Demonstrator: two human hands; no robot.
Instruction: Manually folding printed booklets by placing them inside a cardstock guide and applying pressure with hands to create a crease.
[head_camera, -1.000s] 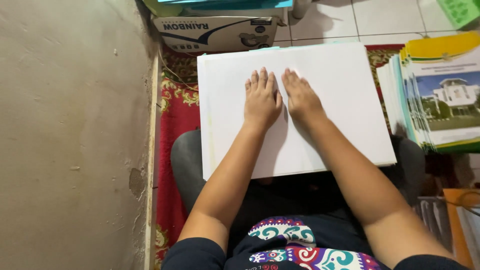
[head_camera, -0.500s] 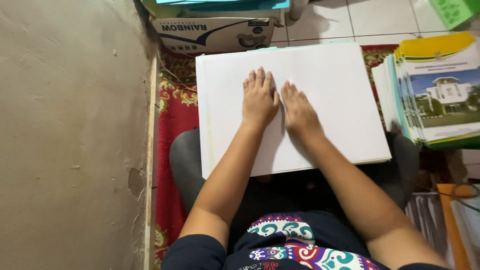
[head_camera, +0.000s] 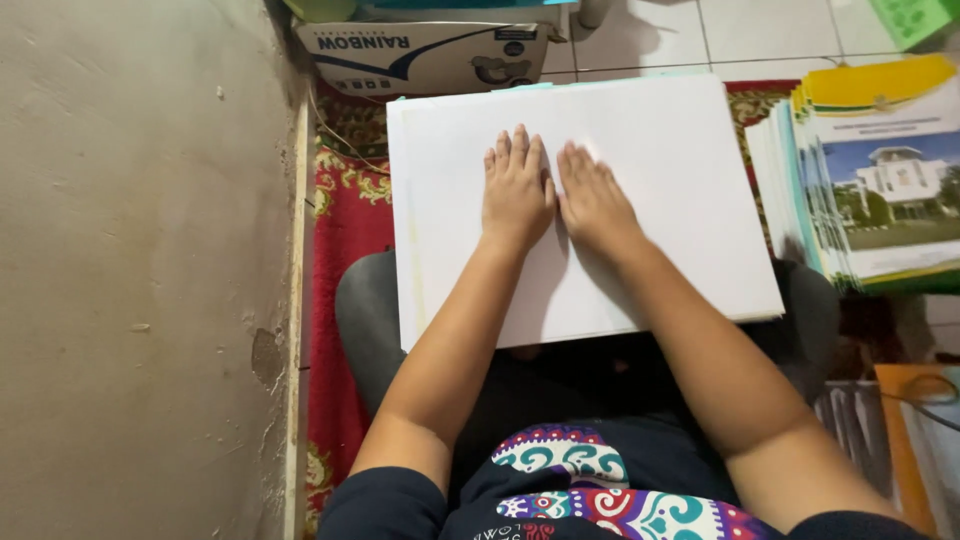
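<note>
Pressing flat on the white sheet stack (head_camera: 590, 200), the left hand (head_camera: 517, 190) and the right hand (head_camera: 595, 200) lie side by side, palms down, fingers extended and together, grasping nothing. Compared with a second earlier, the right hand has slid inward and nearer, so its edge now touches or nearly touches the left hand; the left hand has barely shifted. The stack has stayed on the person's lap, its far edge close to the cardboard box (head_camera: 430, 55), its left edge over the red patterned rug (head_camera: 340, 230). To the right, well apart from both hands, stands the pile of printed booklets (head_camera: 870, 180). This indicates a smoothing or squaring stroke nearing its end at the middle of the sheets.
</note>
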